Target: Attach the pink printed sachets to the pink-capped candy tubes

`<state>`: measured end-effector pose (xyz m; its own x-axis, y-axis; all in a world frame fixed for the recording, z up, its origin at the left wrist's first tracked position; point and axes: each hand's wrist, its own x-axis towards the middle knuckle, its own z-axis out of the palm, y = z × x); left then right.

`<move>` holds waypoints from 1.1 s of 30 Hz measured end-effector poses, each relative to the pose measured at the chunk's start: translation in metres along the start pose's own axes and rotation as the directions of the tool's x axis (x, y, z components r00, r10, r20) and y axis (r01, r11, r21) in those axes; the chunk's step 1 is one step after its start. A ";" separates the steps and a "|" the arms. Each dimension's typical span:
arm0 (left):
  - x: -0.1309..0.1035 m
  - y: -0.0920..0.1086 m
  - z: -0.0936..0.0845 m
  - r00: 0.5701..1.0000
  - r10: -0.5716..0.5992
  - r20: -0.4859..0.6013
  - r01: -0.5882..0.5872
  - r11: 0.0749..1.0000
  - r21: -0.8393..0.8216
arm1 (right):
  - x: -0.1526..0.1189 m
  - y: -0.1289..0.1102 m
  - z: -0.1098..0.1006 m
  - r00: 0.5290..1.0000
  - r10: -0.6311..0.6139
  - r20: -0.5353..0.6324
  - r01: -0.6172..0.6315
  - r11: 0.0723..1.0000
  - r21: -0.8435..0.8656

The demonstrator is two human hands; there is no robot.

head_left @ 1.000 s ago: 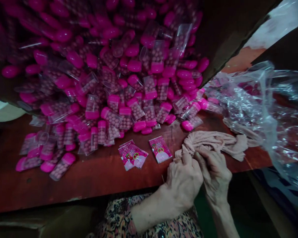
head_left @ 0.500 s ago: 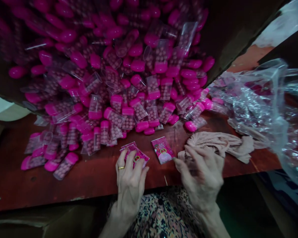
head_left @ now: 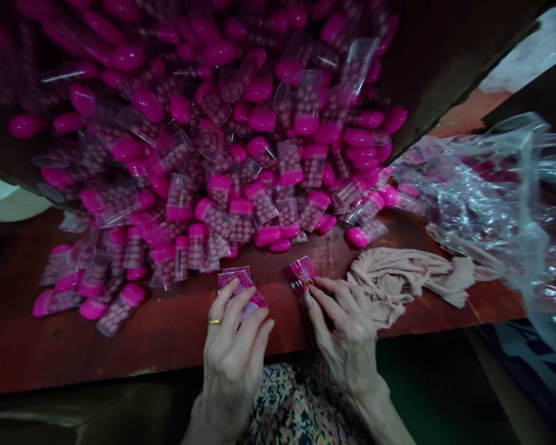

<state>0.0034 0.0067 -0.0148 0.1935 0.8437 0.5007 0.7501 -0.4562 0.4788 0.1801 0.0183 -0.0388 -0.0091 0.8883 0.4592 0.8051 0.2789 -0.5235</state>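
My left hand (head_left: pixel 235 334), with a ring on one finger, lies over a small fanned pile of pink printed cards (head_left: pixel 248 290) on the table. Its fingers are spread and rest on the cards rather than around them. My right hand (head_left: pixel 347 318) has its thumb and fingertips together at the near right corner of a second stack of pink printed cards (head_left: pixel 300 271). The layered edges of this stack show on its left side. Part of the stack is hidden under the fingers. Just right of that hand lies a crumpled beige cloth (head_left: pixel 398 278).
Clear tubes with pink caps and small pink balls (head_left: pixel 220 219) spill from a dark container onto the reddish-brown table (head_left: pixel 176 327). Several lie loose at the left. Clear plastic bags (head_left: pixel 482 191) bulge at the right, over the table edge.
My right hand has moved left from the cloth to the right stack of cards, whose layers now look spread. My left hand stays on its pile, which sits slightly further left.
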 end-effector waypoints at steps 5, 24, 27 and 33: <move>0.011 0.020 0.017 0.997 -0.038 0.074 0.041 0.998 -0.045 | 0.004 0.000 -0.004 1.000 0.022 0.022 -0.023 0.997 0.078; 0.025 0.023 0.025 0.891 -0.376 0.253 0.453 0.754 -0.477 | 0.003 0.002 -0.013 0.969 -0.109 -0.223 0.120 0.992 0.034; 0.030 0.018 0.015 0.692 -0.490 0.530 0.688 0.228 -0.689 | 0.000 -0.003 -0.019 0.948 -0.293 -0.124 0.298 0.954 0.024; 0.032 0.004 0.005 0.463 -0.563 0.685 0.798 -0.072 -0.598 | 0.000 0.000 -0.025 0.935 -0.355 0.020 0.347 0.923 0.163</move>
<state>0.0162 0.0329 -0.0005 0.1004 0.8411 -0.5315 -0.2776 0.5367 0.7968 0.1944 0.0092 -0.0207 -0.3066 0.7385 0.6005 0.6433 0.6258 -0.4412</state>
